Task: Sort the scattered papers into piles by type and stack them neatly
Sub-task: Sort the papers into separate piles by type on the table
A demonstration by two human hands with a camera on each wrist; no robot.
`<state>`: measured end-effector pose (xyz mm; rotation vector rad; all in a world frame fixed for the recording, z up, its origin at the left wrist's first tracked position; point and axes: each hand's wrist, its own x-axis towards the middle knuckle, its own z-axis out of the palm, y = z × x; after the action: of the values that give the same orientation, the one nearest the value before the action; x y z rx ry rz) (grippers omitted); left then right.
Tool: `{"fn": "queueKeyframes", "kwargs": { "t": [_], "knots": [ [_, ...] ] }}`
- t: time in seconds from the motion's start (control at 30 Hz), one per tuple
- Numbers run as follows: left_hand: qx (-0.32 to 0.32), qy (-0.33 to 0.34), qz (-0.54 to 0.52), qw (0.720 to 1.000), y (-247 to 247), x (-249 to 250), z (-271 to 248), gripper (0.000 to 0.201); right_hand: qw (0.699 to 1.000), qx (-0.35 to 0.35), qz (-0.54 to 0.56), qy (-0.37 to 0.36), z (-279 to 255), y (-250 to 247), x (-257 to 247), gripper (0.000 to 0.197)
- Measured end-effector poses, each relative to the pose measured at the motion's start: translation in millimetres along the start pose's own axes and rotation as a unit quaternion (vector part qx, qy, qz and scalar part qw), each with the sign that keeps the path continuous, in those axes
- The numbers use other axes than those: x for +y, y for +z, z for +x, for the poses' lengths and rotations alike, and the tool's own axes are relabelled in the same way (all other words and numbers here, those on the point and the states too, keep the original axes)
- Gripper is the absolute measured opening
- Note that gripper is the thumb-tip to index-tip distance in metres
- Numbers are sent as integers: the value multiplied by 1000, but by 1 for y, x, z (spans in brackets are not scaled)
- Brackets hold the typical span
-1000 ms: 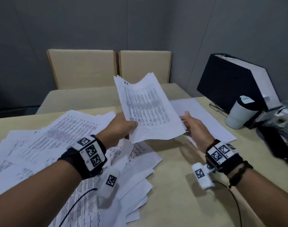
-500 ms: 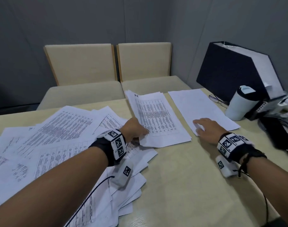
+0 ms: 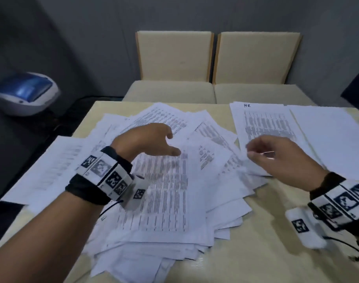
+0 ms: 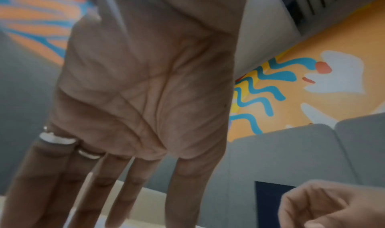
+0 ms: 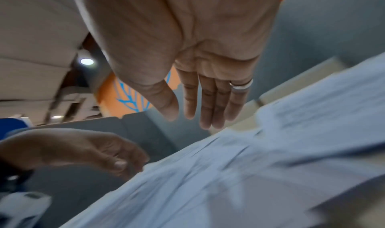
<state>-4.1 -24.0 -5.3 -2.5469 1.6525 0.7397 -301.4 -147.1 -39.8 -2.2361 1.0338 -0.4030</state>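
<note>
1. Two hands hover empty over the scattered papers (image 3: 166, 193) on the table (image 3: 276, 231): the left hand (image 3: 146, 139) with fingers straight, the right hand (image 3: 276, 158) loosely curled.
2. A sorted pile marked "HR" (image 3: 264, 123) lies beyond the right hand, blank sheets (image 3: 333, 135) beside it.
3. Loose sheets look light, limp and slippery; pinching one free corner should lift a single sheet.

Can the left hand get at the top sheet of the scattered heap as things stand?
Probably yes: the left hand hovers open above the scattered heap, holding nothing, and nothing lies between its fingers and the top sheet.
</note>
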Motion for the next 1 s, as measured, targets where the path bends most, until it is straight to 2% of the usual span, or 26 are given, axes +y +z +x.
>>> {"fn": "queueKeyframes", "kwargs": {
  "t": [0.07, 0.13, 0.27, 0.37, 0.43, 0.53, 0.6, 0.7, 0.73, 0.83, 0.93, 1.0],
  "knots": [
    [7, -39, 15, 999, 0, -36, -22, 75, 998, -51, 34, -11, 6, 38, -41, 11],
    [1, -79, 6, 997, 6, -67, -43, 77, 996, -89, 0, -12, 9, 73, -66, 38],
    [-28, -126, 3, 992, 29, -112, -76, 74, 983, -139, -104, 52, 6, 117, -84, 107],
    [-50, -110, -12, 993, 45, -126, -92, 70, 981, -128, -105, 101, 4, 126, -79, 127],
    [-50, -91, -31, 994, 51, -127, -97, 72, 984, -106, -54, 134, 2, 127, -77, 131],
    [-35, -65, -45, 996, 62, -126, -101, 71, 979, -76, 58, 178, -9, 132, -78, 124],
    [-32, -50, -48, 997, 72, -126, -104, 70, 975, -63, 95, 189, -17, 137, -79, 123],
    [-41, -30, -61, 997, 80, -119, -109, 79, 982, -63, 5, 177, -27, 145, -86, 145],
    [-44, -26, -67, 996, 81, -116, -110, 81, 982, -69, -31, 173, -28, 147, -90, 145],
    [-46, -19, -68, 996, 83, -107, -113, 80, 981, -57, -51, 178, -25, 156, -92, 133],
    [-35, -11, -53, 998, 88, -109, -116, 79, 977, -33, 35, 206, -22, 156, -86, 130],
    [-34, -5, -61, 998, 87, -114, -117, 82, 965, -24, 127, 226, -22, 151, -79, 117]
  ]
}}
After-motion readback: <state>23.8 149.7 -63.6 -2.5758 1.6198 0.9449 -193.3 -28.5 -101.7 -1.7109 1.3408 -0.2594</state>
